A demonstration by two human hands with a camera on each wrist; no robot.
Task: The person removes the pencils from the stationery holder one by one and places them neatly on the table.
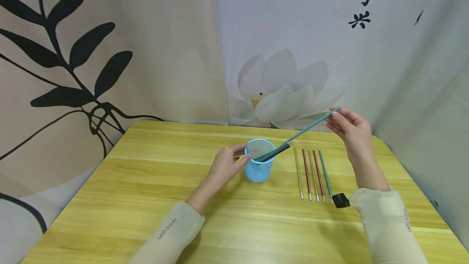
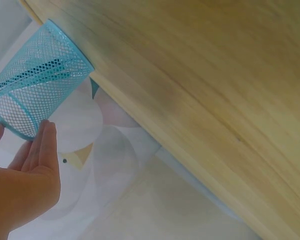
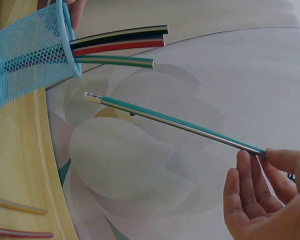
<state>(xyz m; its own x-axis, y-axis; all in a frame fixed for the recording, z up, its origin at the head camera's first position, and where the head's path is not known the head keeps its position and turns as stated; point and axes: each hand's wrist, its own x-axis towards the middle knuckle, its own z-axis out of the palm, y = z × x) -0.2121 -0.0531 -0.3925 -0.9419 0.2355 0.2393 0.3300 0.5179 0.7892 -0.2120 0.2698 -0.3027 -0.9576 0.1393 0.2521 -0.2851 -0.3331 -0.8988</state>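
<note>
My left hand [image 1: 228,164] grips the rim of a light blue mesh pencil cup [image 1: 258,171], which stands on the table. Several pencils lean out of the cup toward the right; in the right wrist view a black one, a red pencil [image 3: 125,47] and a green pencil [image 3: 120,61] show. Up and to the right, my right hand [image 1: 353,131] pinches a teal striped pencil [image 3: 180,124] by one end between thumb and fingers. Its white eraser end points toward the cup's mouth, outside the cup in the right wrist view.
On the wooden table [image 1: 146,199], right of the cup, a row of separate pencils lies side by side: yellow ones, red ones such as this red pencil [image 1: 307,174], and a teal pencil [image 1: 325,172]. A black object [image 1: 341,200] sits by the right sleeve. Printed curtains hang behind.
</note>
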